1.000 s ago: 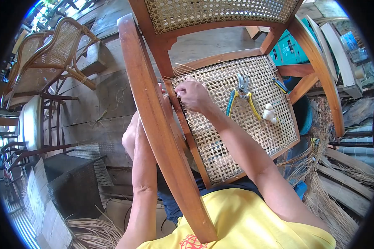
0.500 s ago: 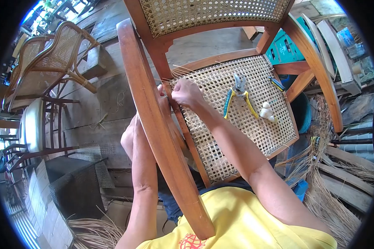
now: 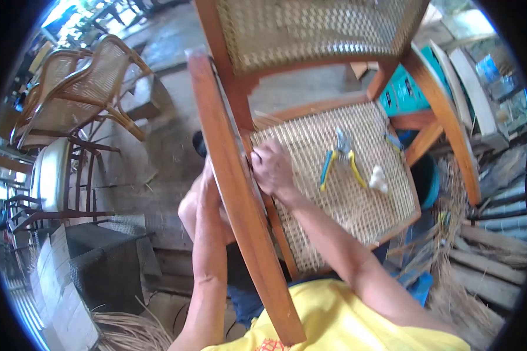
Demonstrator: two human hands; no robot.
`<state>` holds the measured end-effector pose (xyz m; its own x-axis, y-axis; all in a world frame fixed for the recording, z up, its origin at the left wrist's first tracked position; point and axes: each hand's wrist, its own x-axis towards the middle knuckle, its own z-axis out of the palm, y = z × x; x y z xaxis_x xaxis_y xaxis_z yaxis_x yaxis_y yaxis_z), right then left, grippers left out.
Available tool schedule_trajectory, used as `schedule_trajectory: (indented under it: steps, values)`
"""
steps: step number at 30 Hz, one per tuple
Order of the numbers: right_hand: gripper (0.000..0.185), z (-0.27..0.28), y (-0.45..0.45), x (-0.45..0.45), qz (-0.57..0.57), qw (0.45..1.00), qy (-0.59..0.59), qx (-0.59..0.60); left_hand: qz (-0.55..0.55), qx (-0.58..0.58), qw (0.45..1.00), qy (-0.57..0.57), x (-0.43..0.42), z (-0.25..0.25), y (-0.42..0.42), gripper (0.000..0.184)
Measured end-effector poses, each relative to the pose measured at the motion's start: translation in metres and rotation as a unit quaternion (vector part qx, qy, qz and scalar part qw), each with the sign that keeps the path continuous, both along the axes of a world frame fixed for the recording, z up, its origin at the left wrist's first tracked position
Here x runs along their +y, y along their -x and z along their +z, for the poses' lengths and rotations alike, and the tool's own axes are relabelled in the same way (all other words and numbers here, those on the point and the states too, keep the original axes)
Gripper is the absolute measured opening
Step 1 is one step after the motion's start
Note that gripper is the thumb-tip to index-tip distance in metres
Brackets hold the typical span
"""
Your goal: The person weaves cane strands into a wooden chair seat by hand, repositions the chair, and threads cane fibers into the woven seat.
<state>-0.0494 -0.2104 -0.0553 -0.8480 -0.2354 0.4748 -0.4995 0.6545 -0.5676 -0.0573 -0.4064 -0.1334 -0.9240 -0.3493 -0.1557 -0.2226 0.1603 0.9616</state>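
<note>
A wooden chair with a woven cane seat (image 3: 328, 216) stands in front of me. My right hand (image 3: 273, 167) is closed at the seat's left rail, near its back corner; whatever its fingers pinch is hidden. Beyond the chair's armrest (image 3: 234, 187), my left hand (image 3: 209, 178) reaches in low beside the same rail, and the armrest covers its fingers. On the cane lie pruning shears (image 3: 341, 157) with blue-and-yellow handles spread apart. Next to them sits a small off-white lumpy object (image 3: 378, 179). Near the seat's right edge is a small blue-and-yellow tool (image 3: 394, 141).
The cane backrest (image 3: 316, 32) rises at the far side. To the left stand rattan chairs (image 3: 82, 93) and a pale-seated chair (image 3: 51, 175). A green crate (image 3: 405, 90) is behind the right armrest. Loose cane strands (image 3: 129, 333) lie lower left, with wooden boards (image 3: 486, 257) at right.
The view has shifted, so the chair sits farther right and lower. My right hand has moved slightly toward me along the left rail, still closed. The shears and small objects stay on the seat.
</note>
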Motion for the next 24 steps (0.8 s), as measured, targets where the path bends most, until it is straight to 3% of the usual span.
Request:
schedule_trajectory:
  steps: [2, 4, 8, 11, 13, 18, 21, 24]
  values:
    - [0.013, 0.007, 0.01, -0.002, 0.008, 1.0, 0.029, 0.006, 0.011, -0.039, 0.998, 0.038, 0.002, -0.004, 0.005, 0.031]
    - [0.019, 0.015, 0.014, -0.005, -0.033, 0.981, -0.03, -0.189, 0.011, -0.088, 0.993, 0.08, 0.0, -0.009, 0.01, 0.03]
    - [0.025, 0.026, 0.023, -0.014, -0.049, 0.965, -0.05, -0.253, 0.024, -0.14, 0.98, 0.142, -0.012, -0.043, 0.021, 0.029]
    - [0.02, 0.025, 0.022, -0.016, -0.077, 0.962, -0.046, -0.259, 0.034, -0.062, 0.994, -0.083, -0.023, -0.086, 0.033, 0.046]
    - [0.02, 0.019, 0.024, -0.018, -0.102, 0.961, -0.042, -0.254, 0.023, -0.116, 0.991, -0.055, -0.016, -0.016, 0.005, 0.059]
    - [0.026, 0.043, 0.034, -0.024, -0.114, 0.917, -0.126, -0.36, 0.022, -0.119, 0.991, -0.055, -0.013, 0.014, -0.015, 0.058]
    - [0.03, 0.008, 0.045, -0.024, -0.105, 0.933, -0.124, -0.322, 0.02, -0.149, 0.987, -0.051, -0.005, 0.044, -0.033, 0.055]
    - [0.033, 0.028, 0.043, -0.02, -0.081, 0.929, -0.143, -0.333, 0.047, -0.17, 0.98, -0.095, -0.002, 0.02, -0.04, 0.051]
